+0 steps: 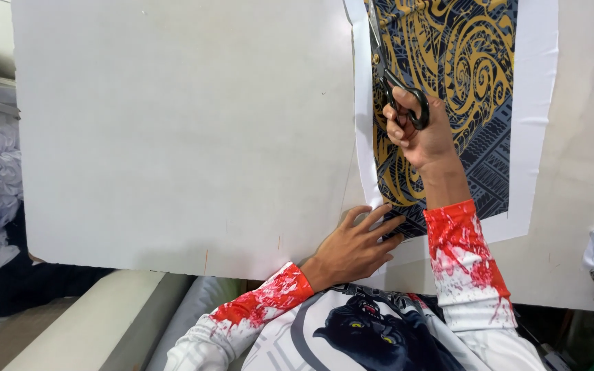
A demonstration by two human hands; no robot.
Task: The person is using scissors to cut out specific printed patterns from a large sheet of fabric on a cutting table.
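Black-handled scissors are gripped in the right hand, blades pointing away along the white border of a patterned gold-and-grey fabric. The fabric's near corner is pressed to the tabletop by the flat, spread left hand.

Bright, even, diffuse light from above; white tabletop near washed out, no hard glare. Soft, short shadows under left hand and beside right hand. Centre sharp, printed fabric crisp. Slight softness and wide-angle bending toward the edges; lower corners dimmer, fabric rolls below table edge in shade
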